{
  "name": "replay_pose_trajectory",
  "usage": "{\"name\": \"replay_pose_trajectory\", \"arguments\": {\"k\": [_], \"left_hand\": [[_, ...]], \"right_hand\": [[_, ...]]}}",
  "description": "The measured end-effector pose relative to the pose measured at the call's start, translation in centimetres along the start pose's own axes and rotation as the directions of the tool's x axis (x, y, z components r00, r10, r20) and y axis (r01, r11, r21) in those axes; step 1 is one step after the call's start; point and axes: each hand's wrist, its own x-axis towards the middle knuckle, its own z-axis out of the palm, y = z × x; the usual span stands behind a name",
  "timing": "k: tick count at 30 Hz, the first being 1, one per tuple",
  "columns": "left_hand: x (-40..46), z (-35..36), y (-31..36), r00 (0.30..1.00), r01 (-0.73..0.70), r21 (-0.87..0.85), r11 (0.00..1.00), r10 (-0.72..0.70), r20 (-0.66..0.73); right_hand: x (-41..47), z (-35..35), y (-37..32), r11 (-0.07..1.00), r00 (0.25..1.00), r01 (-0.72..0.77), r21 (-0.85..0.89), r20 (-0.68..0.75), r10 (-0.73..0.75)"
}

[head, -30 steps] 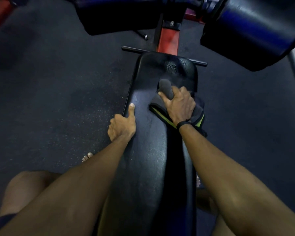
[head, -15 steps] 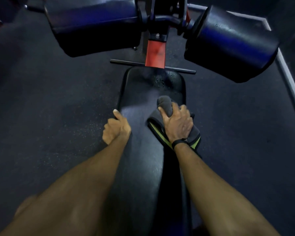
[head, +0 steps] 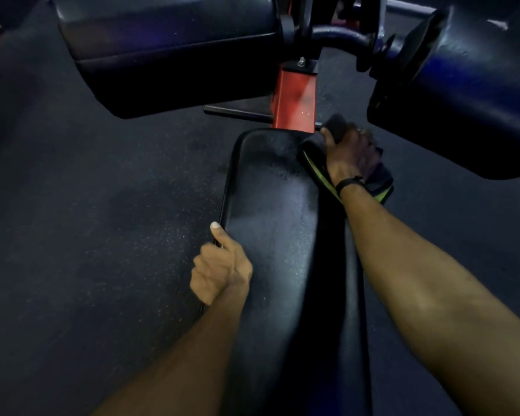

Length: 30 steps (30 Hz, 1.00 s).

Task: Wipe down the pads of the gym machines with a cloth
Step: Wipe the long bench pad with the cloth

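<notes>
We note dark speckled rubber floor [head: 87, 235] filling the whole 9 o'clock side, open room beside the machine. At 11 o'clock a large black vinyl roller pad [head: 168, 55] hangs overhead, smooth, boxy with rounded corners. Our left hand [head: 221, 270] grips the left rim of the bench pad [head: 270, 223], thumb laid along the edge, fingers curled under and out of sight. The bench pad is long, black, glossy vinyl with a rounded far end and a damp, spotted sheen near 12 o'clock. Beyond its far end a red steel post [head: 294, 97] rises, crossed by a thin black bar [head: 237, 113].

At 1 o'clock our right hand [head: 353, 156] clutches the cloth [head: 382, 183], dark grey, soft, bunched, with a yellow-green trim; it sits at the bench pad's far right corner, draping over the right edge. A black band [head: 350, 183] circles that wrist. At 2 o'clock a second roller pad [head: 469, 94] hangs close above the right hand.
</notes>
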Motion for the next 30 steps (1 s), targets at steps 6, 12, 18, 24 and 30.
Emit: {"name": "replay_pose_trajectory", "arguments": {"k": [6,12,18,24,30], "left_hand": [[-0.4,-0.7,-0.1,1.0,0.0,-0.039,0.999,0.001,0.02],[-0.2,-0.1,-0.2,1.0,-0.005,-0.042,0.999,0.005,-0.015],[-0.2,-0.2,-0.3,1.0,-0.016,-0.023,1.0,0.016,-0.001],[-0.3,-0.4,-0.1,1.0,0.002,-0.011,1.0,-0.002,0.021],[-0.4,-0.6,-0.1,0.999,0.007,-0.036,0.999,-0.005,0.035]], "right_hand": [[-13.4,-1.6,0.8,0.947,0.942,0.321,-0.021,-0.1,-0.321],[-15.3,-1.1,0.7,0.923,0.919,0.384,-0.01,-0.099,-0.383],[-5.7,0.9,-4.1,0.952,0.951,0.306,0.022,-0.053,-0.305],[-3.4,0.9,-5.4,0.958,0.958,0.286,0.02,-0.01,-0.286],[-14.4,-0.3,-2.9,0.89,0.885,0.455,0.015,-0.117,-0.45]]}}
